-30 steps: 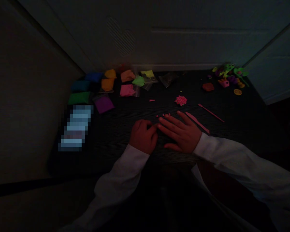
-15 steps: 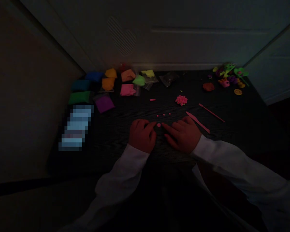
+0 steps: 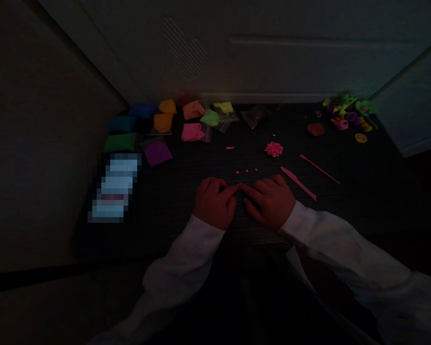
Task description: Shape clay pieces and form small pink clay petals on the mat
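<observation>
Near the front edge of a black ridged table, the loosely curled left hand and right hand point index fingers at a small pink clay piece; grip unclear.

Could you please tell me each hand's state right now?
Left hand: half curled, index finger at a pink piece; grip cannot be told.
Right hand: half curled, index finger there too; grip unclear.

From near above, a head-worn camera faces forward and down on the wearer's left hand and right hand mid-frame, a panelled wall across the top.
</observation>
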The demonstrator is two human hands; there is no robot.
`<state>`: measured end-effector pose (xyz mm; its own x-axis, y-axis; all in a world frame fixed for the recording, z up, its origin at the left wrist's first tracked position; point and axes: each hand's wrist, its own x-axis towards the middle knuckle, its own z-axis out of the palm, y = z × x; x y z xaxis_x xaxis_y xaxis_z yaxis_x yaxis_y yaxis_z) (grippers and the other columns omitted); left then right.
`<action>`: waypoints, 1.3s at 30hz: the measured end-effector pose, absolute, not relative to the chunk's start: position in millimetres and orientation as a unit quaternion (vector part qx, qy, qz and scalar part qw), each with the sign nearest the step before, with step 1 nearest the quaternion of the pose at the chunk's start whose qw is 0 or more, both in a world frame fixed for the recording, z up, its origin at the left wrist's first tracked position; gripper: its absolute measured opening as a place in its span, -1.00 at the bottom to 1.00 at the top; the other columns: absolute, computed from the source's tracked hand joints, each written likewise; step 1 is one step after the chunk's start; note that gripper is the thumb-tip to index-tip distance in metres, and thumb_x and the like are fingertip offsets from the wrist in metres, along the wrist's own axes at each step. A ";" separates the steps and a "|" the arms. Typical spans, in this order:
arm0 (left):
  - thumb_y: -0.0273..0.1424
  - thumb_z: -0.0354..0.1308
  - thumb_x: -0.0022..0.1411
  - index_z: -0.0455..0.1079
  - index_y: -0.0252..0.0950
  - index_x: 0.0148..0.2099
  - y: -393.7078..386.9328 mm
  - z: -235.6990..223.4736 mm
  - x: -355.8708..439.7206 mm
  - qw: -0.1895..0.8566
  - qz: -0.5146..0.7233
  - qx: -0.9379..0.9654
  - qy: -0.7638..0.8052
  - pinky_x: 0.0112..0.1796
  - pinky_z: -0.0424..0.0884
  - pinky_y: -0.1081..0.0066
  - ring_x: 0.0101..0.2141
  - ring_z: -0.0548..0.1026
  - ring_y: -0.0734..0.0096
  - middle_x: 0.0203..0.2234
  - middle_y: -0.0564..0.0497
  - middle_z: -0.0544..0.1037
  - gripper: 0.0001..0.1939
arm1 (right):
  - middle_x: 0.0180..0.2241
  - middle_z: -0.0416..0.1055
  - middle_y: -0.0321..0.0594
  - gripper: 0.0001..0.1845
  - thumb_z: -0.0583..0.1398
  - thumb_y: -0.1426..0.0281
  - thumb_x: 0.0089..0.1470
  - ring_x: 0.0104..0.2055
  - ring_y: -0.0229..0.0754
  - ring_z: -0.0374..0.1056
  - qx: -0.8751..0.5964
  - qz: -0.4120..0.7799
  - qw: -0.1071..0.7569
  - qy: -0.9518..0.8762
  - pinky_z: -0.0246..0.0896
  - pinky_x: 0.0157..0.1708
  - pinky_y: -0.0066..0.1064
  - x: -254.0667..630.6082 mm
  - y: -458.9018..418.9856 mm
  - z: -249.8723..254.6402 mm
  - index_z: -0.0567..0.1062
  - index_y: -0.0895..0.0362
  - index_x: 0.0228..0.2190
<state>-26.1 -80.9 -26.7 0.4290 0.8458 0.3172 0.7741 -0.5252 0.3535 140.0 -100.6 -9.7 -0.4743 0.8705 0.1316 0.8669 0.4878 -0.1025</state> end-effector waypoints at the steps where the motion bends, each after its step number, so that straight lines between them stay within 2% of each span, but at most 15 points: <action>1: -0.46 -0.05 0.05 0.39 -0.24 -0.19 -80.9 -26.9 -26.2 0.078 0.230 0.843 0.481 -0.21 0.22 0.24 -0.26 0.24 0.30 -0.38 -0.06 0.33 -0.72 | -0.40 0.33 -0.16 -0.57 -0.06 0.26 0.04 -0.36 -0.17 0.13 -0.502 0.011 0.086 -0.861 -0.21 -0.31 -0.26 140.1 -100.5 -9.8 0.28 0.13 -0.07; 6: -0.46 -0.05 0.05 0.37 -0.22 -0.16 -81.1 -28.0 -26.4 0.081 0.234 0.842 0.478 -0.22 0.22 0.21 -0.27 0.23 0.28 -0.38 -0.06 0.32 -0.70 | -0.42 0.33 -0.17 -0.59 -0.06 0.28 0.03 -0.36 -0.17 0.13 -0.493 0.012 0.091 -0.865 -0.21 -0.31 -0.26 140.1 -99.7 -10.7 0.30 0.13 -0.09; 17: -0.47 -0.06 0.06 0.38 -0.31 -0.23 -80.8 -27.5 -25.5 0.082 0.235 0.837 0.487 -0.17 0.21 0.26 -0.25 0.26 0.31 -0.36 -0.08 0.34 -0.75 | -0.39 0.34 -0.18 -0.58 -0.08 0.27 0.05 -0.35 -0.16 0.16 -0.499 0.018 0.079 -0.863 -0.21 -0.31 -0.26 140.2 -99.9 -10.2 0.26 0.11 -0.06; 25: -0.46 -0.07 0.07 0.36 -0.30 -0.21 -80.2 -29.1 -25.9 0.080 0.244 0.834 0.488 -0.17 0.20 0.27 -0.25 0.25 0.32 -0.37 -0.06 0.33 -0.75 | -0.38 0.33 -0.17 -0.56 -0.07 0.26 0.04 -0.35 -0.17 0.16 -0.500 0.017 0.073 -0.863 -0.22 -0.32 -0.27 140.5 -99.6 -10.1 0.24 0.12 -0.05; 32: -0.49 -0.06 0.06 0.31 -0.21 -0.08 -80.0 -28.0 -25.7 0.077 0.219 0.845 0.482 -0.18 0.20 0.26 -0.25 0.22 0.31 -0.34 -0.05 0.31 -0.65 | -0.39 0.32 -0.17 -0.59 -0.07 0.27 0.04 -0.35 -0.17 0.16 -0.501 0.018 0.068 -0.863 -0.22 -0.31 -0.27 139.9 -98.9 -11.2 0.26 0.11 -0.07; 39: -0.49 -0.05 0.05 0.32 -0.21 -0.09 -79.6 -29.1 -25.1 0.079 0.210 0.848 0.481 -0.17 0.19 0.24 -0.24 0.20 0.30 -0.34 -0.06 0.31 -0.66 | -0.40 0.32 -0.19 -0.62 -0.08 0.30 0.06 -0.36 -0.18 0.17 -0.489 0.024 0.078 -0.869 -0.20 -0.31 -0.28 142.8 -99.5 -11.7 0.29 0.10 -0.10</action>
